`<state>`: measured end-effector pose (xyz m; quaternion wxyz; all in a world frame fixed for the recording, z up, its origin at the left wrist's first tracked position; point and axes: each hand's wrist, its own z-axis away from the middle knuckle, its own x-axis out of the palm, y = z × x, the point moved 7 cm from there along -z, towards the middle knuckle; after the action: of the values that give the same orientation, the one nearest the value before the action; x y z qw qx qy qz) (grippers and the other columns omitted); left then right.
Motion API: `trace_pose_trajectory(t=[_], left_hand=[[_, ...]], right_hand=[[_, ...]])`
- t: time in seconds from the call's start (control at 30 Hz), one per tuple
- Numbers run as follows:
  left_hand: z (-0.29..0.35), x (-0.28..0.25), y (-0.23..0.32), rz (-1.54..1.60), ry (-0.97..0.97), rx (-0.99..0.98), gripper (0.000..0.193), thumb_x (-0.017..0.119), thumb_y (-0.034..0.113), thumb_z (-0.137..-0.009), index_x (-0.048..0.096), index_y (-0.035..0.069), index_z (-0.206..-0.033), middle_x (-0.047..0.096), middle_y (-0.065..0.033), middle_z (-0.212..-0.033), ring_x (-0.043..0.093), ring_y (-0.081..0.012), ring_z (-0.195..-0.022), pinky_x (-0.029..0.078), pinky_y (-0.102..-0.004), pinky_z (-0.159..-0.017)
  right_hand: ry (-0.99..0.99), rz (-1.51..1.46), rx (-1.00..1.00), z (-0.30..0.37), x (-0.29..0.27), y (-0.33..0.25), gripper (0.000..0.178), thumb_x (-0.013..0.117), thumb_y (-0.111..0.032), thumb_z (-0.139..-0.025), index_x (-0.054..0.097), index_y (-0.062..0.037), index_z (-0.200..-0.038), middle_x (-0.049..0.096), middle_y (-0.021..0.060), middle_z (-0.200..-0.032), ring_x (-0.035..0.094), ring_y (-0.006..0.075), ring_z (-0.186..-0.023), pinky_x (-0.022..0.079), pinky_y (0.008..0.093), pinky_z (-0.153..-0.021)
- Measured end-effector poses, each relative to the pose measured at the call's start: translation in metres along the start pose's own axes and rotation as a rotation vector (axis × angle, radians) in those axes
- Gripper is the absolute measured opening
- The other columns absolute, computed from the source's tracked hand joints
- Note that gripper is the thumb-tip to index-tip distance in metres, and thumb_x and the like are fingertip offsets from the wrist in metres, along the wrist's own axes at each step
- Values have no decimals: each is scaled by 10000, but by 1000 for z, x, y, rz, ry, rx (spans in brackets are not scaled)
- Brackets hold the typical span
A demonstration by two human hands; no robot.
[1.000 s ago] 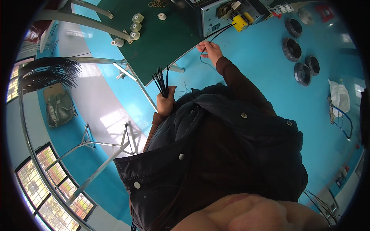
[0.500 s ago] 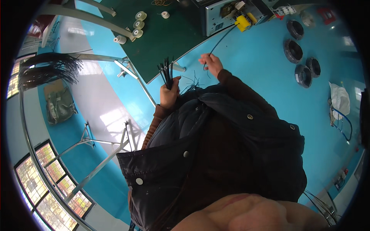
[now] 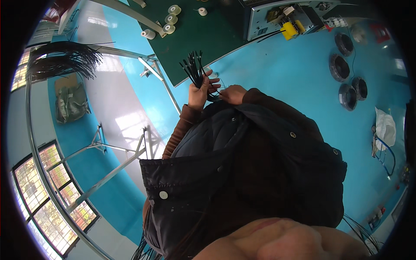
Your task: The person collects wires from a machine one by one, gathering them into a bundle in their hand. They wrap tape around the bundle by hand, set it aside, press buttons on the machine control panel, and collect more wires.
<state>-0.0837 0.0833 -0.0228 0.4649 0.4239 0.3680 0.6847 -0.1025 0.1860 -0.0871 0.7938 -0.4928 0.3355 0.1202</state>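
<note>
Left hand (image 3: 198, 95) holds gathered black wires (image 3: 197, 77); right hand (image 3: 234, 94) alongside, grip cannot be told; ungathered leads (image 3: 271, 36) project beside the yellow part (image 3: 289, 31).

A dark navy, quilted fabric outer garment (image 3: 177, 180) is worn, fitted with round metal snap buttons (image 3: 163, 195) (its left flap is dotted with tiny pale specks). Beneath, a dark brown top (image 3: 260, 186) is seen, its brown sleeves (image 3: 177, 135) closely wrinkled.
</note>
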Motion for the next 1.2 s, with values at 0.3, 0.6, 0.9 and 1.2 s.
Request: trace_pose_trajectory(t=[0.3, 0.6, 0.9, 1.2], left_hand=[[18, -25, -4, -175, 109, 67, 367, 440, 318, -929, 516, -40, -959, 358, 31, -530, 388, -72, -483, 417, -269, -507], [31, -30, -12, -285, 205, -74, 298, 530, 175, -884, 533, 5, -1128, 439, 19, -522, 395, -60, -414, 338, -220, -410], [32, -28, -18, -282, 168, -104, 277, 514, 192, -884, 572, -26, -1045, 436, 19, -520, 431, -65, -428, 382, -227, -412], [33, -32, -19, -375, 170, -88, 260, 524, 193, -879, 605, -27, -990, 463, 20, -510, 443, -61, -414, 376, -227, -405]], right_hand=[[208, -981, 254, 7, 19, 112, 250, 593, -206, -782, 583, -63, -986, 627, 47, -868, 596, 162, -745, 465, 300, -564], [756, -1581, 180, 23, -100, 127, 397, 522, -180, -836, 417, -96, -1210, 529, 92, -1143, 497, 190, -1045, 419, 364, -795], [918, -1286, 419, 21, -118, 130, 290, 551, -310, -839, 571, -85, -1021, 562, 36, -835, 534, 131, -737, 450, 263, -608], [967, -1056, 418, 22, -113, 138, 333, 524, -347, -850, 633, -32, -864, 515, 21, -668, 453, 101, -501, 398, 248, -478]])
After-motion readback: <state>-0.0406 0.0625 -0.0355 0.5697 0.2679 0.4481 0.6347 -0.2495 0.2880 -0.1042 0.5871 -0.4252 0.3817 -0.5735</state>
